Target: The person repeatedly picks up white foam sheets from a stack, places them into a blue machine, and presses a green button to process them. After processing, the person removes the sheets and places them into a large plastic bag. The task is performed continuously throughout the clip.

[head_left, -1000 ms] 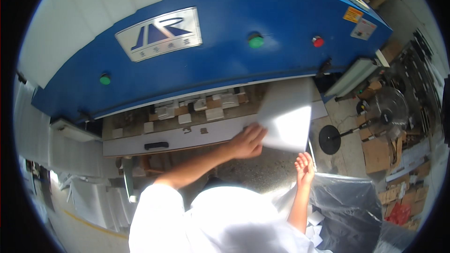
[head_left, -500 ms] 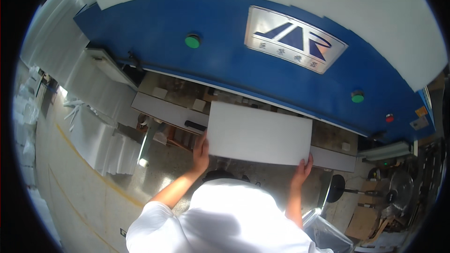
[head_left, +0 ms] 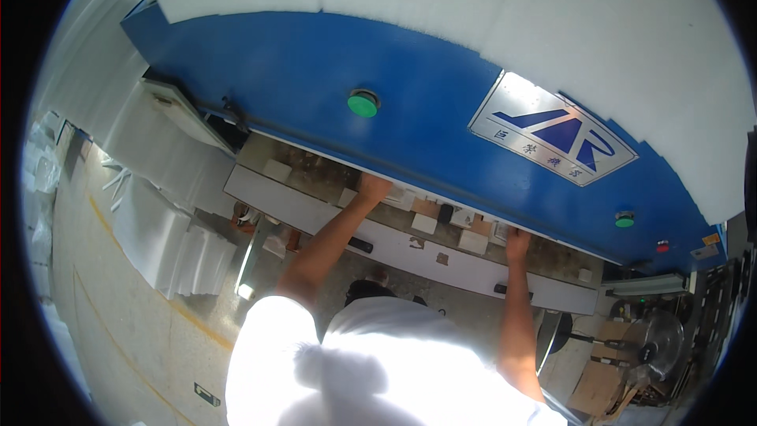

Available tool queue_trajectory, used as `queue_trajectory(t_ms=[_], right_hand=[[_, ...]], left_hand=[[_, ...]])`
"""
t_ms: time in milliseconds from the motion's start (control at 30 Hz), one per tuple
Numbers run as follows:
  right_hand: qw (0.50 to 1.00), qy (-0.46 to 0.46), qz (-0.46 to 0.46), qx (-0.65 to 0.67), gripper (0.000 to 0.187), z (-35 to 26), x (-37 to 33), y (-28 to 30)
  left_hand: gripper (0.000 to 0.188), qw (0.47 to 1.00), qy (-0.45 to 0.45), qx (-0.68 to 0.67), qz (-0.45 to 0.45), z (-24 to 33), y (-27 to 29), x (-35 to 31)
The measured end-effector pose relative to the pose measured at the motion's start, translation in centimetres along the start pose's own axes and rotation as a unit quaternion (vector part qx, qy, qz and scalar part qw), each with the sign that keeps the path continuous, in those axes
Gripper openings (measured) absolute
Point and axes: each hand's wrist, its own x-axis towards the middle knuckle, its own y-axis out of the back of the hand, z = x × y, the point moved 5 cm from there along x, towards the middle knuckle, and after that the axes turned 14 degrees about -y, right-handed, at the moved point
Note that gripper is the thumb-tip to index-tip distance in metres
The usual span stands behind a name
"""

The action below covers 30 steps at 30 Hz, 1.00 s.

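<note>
- Big blue machine [head_left: 331, 87] w/ green button [head_left: 363, 103] fills the view; white foam stacks [head_left: 169, 213] at its left.
- Long grey surface [head_left: 410, 248] below the slot, cardboard bits [head_left: 426, 217] scattered on it.
- Left hand [head_left: 372, 187] and right hand [head_left: 517, 243] both reach under the machine's lip; fingers hidden there, can't tell grip or what they hold.
- Risk: hands at the slot could get pinched if the machine cycles.

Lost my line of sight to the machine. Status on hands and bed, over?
Left hand and right hand both reach into the blue machine's slot. No white sheet in view. Small blocks lie on the bed between them.
</note>
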Motion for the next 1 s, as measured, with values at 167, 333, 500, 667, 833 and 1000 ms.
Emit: queue_trajectory(t_ms=[167, 333, 500, 667, 833, 1000], right_hand=[[0.973, 0.047, 0.060, -0.218, 0.035, 0.3, -0.4, -0.6], [0.999, 0.013, -0.016, -0.032, 0.048, 4.3, 0.0, 0.1], [0.948, -0.021, 0.242, 0.204, 0.072, -1.4, -7.2, 6.5], [0.899, 0.122, 0.403, 0.119, 0.082, -13.1, -7.9, 18.9], [0.798, 0.305, 0.501, 0.138, 0.086, -22.5, -4.2, 24.8], [0.818, 0.217, 0.533, 0.009, 0.085, -22.4, -4.3, 24.2]], left_hand=[[0.024, 0.993, 0.081, -0.045, -0.072, 0.5, -0.6, 0.6], [0.031, 0.988, -0.010, 0.013, -0.152, -1.4, -2.8, -1.8], [0.028, 0.990, -0.097, -0.102, 0.007, 7.7, 9.0, -3.2], [0.062, 0.955, -0.218, 0.107, 0.168, 10.8, 20.6, 5.7], [0.083, 0.891, -0.138, 0.275, 0.333, 9.8, 23.6, 16.8], [0.076, 0.857, -0.186, 0.335, 0.345, 12.4, 25.3, 17.6]])
